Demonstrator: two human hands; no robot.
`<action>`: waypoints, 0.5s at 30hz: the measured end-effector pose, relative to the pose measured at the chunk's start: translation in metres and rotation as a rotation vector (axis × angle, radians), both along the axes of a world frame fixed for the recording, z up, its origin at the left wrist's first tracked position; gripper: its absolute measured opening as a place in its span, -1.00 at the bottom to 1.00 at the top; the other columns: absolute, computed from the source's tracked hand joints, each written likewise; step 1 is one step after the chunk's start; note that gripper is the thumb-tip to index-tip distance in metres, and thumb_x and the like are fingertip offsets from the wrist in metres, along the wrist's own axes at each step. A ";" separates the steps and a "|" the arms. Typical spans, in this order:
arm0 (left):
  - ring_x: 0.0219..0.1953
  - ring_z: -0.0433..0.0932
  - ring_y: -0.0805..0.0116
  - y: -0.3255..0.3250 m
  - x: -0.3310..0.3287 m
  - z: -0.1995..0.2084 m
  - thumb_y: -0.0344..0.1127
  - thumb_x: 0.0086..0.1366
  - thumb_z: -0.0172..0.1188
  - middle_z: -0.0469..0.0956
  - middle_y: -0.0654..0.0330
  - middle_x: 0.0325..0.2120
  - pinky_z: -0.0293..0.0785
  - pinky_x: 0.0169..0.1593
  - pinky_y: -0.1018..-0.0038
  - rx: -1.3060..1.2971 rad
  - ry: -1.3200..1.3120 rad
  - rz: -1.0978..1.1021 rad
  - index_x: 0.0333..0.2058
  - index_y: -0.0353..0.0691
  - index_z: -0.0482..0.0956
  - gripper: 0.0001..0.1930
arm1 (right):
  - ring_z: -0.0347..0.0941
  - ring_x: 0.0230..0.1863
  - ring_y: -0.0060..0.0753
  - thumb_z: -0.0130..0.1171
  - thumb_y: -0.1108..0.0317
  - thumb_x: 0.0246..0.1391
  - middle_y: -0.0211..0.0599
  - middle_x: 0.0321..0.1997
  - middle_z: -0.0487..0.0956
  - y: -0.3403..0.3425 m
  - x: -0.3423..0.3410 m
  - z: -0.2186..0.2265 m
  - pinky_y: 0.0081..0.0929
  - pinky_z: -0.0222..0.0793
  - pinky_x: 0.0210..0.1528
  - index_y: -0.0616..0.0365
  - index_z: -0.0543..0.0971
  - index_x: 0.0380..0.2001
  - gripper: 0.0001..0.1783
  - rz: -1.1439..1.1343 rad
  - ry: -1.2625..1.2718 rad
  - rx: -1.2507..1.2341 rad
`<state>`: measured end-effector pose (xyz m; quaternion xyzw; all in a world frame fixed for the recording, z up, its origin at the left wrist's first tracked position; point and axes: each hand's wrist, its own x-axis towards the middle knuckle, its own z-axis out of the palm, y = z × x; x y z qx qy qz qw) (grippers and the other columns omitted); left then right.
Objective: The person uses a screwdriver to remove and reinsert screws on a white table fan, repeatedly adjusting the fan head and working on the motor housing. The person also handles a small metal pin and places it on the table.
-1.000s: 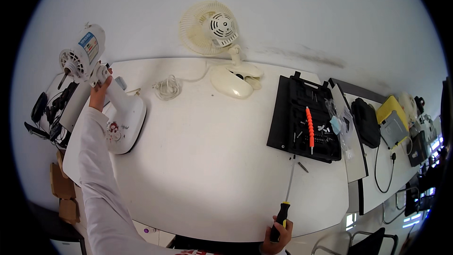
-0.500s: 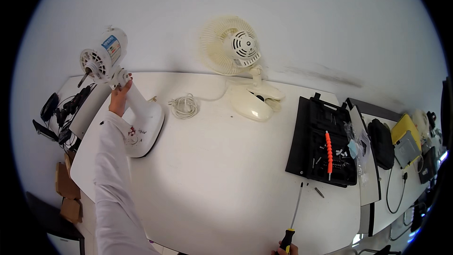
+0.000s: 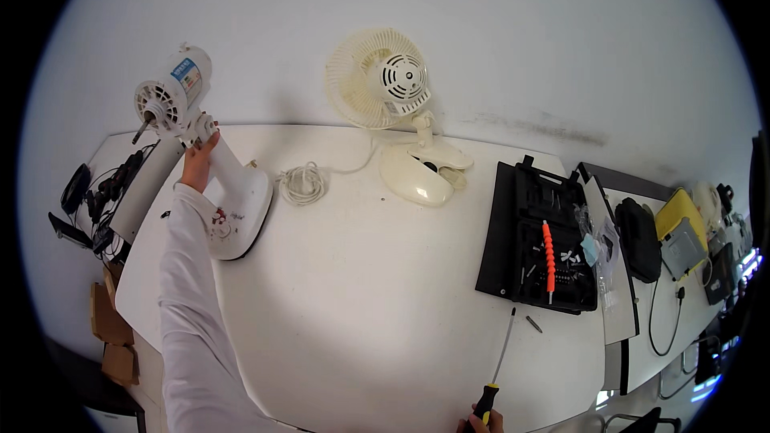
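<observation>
At the far left stands a white fan body (image 3: 233, 192) on its base, with no cage or blades. Its motor housing (image 3: 180, 84) is tilted and a bare shaft sticks out from the front. My left hand (image 3: 197, 162) is closed round the neck of the stand, just under the motor. Low in the view, my right hand (image 3: 491, 420) grips the black and yellow handle of a long screwdriver (image 3: 487, 398). The screwdriver's tip points away from me, near a small metal bit (image 3: 534, 324). Part of my right hand falls outside the picture.
A cream fan (image 3: 417, 176) stands at the back, by its coiled cord (image 3: 303, 184). To the right lies an open black tool case (image 3: 525, 192) with an orange flexible shaft (image 3: 549, 261). Beyond are a black pouch (image 3: 639, 240) and a yellow case (image 3: 682, 216). Cables (image 3: 112, 192) lie far left.
The view has turned slightly, so the table and its things sit a little further left. Both hands keep their hold; the screwdriver has shifted slightly right over the table.
</observation>
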<state>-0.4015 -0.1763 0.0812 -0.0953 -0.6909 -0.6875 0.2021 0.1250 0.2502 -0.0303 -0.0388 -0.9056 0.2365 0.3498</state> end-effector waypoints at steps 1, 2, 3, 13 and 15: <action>0.00 0.31 0.49 -0.001 -0.002 -0.001 -0.27 0.17 0.22 0.41 0.30 -0.05 0.13 0.11 0.55 -0.001 0.017 0.007 0.00 -0.21 0.42 -0.58 | 0.43 -0.59 -0.19 0.24 0.55 -0.19 0.14 -0.30 0.46 0.002 0.002 -0.004 -0.41 0.33 -0.66 0.10 0.48 -0.20 -0.61 0.027 -0.003 -0.007; 0.01 0.31 0.49 -0.003 -0.005 -0.002 -0.27 0.17 0.22 0.41 0.30 -0.05 0.13 0.11 0.55 -0.003 0.034 0.015 0.00 -0.22 0.42 -0.58 | 0.42 -0.62 -0.21 0.23 0.55 -0.19 0.14 -0.30 0.46 0.005 0.005 -0.009 -0.41 0.31 -0.68 0.10 0.47 -0.20 -0.62 0.055 -0.005 -0.015; 0.02 0.30 0.49 -0.004 -0.007 -0.002 -0.27 0.16 0.22 0.41 0.30 -0.04 0.13 0.12 0.54 -0.004 0.052 0.024 0.00 -0.23 0.41 -0.58 | 0.41 -0.64 -0.23 0.23 0.55 -0.18 0.14 -0.30 0.45 0.007 0.007 -0.013 -0.42 0.30 -0.71 0.10 0.47 -0.20 -0.62 0.084 -0.007 -0.022; 0.05 0.31 0.45 -0.008 -0.017 -0.006 -0.29 0.14 0.25 0.40 0.27 -0.04 0.16 0.11 0.53 0.078 -0.042 -0.045 -0.01 -0.26 0.39 -0.56 | 0.45 -0.59 -0.17 0.21 0.56 -0.19 0.19 -0.28 0.45 0.009 0.006 -0.003 -0.42 0.36 -0.67 0.10 0.48 -0.23 -0.64 0.105 -0.004 0.047; 0.03 0.32 0.44 -0.008 -0.018 -0.009 -0.30 0.14 0.25 0.41 0.27 -0.05 0.16 0.11 0.52 0.074 -0.042 -0.035 -0.02 -0.26 0.40 -0.57 | 0.48 -0.53 -0.07 0.20 0.56 -0.20 0.21 -0.28 0.46 0.008 0.014 -0.009 -0.37 0.40 -0.62 0.10 0.49 -0.25 -0.67 0.118 -0.050 -0.026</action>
